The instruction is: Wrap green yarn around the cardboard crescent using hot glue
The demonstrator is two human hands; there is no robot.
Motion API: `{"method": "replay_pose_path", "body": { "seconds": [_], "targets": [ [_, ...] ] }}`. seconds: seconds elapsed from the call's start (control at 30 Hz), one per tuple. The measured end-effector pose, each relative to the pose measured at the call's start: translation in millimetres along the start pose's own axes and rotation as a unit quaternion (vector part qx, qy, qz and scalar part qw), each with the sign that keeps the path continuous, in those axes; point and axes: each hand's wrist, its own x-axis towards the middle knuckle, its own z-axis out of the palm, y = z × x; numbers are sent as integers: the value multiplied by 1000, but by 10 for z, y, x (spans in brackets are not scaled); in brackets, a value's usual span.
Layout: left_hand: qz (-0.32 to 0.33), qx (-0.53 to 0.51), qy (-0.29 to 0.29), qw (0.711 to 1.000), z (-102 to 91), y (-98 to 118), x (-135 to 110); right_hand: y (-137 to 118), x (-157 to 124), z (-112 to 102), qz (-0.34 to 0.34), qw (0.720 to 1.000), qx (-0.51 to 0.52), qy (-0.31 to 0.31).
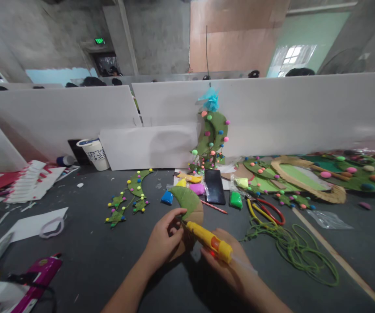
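My left hand [164, 232] is closed on the edge of a crescent-shaped cardboard piece [187, 199]. Its upper part is covered in green; bare brown cardboard shows along the side and below. A yellow hot glue gun [209, 239] is gripped in my right hand [231, 254], its nozzle at the crescent close to my left fingertips. A clear glue stick [244, 265] sticks out of the gun's back end, and a small red light glows by my fingers. What lies between my left fingertips is partly hidden.
Ahead lie a black phone [215, 187] and colourful clay packets [167, 197]. Scissors [267, 211] and green cord [296, 248] are at right. A decorated green crescent [137, 184] lies left; another [215, 130] stands against the white partition [288, 113]. A paper cup [94, 154] stands back left.
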Motion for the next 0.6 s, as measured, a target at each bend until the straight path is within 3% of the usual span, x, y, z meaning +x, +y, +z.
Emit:
{"method": "replay_pose_path", "body": {
  "seconds": [0.6],
  "targets": [
    [-8, 4, 4, 1000, 4, 15, 2, 3, 1, -6, -4, 1000, 20, 18]
  ]
}}
